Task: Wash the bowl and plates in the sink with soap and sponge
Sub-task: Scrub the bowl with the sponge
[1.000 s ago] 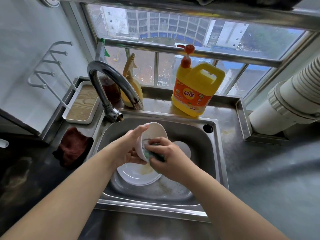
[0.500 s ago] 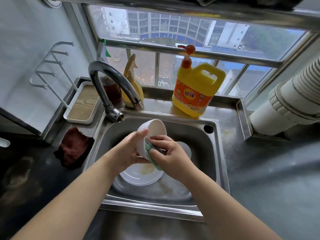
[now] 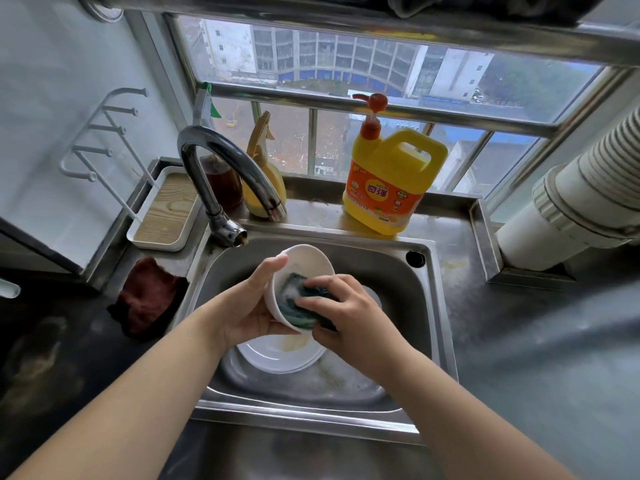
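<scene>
Red cloth (image 3: 147, 296) lying on the desk, left hand (image 3: 247, 306) cupping the tilted white bowl (image 3: 304, 268) over the sink (image 3: 427, 306), right hand (image 3: 349, 311) pinching the soapy green sponge (image 3: 298, 299) inside it, white plate (image 3: 277, 356) below, yellow soap jug (image 3: 391, 185) behind.

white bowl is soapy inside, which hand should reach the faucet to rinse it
Left, probably. The curved chrome faucet stands at the sink's left rear, nearest the left hand, though that hand grips the white bowl. The right hand presses the dark green sponge inside it.
</scene>
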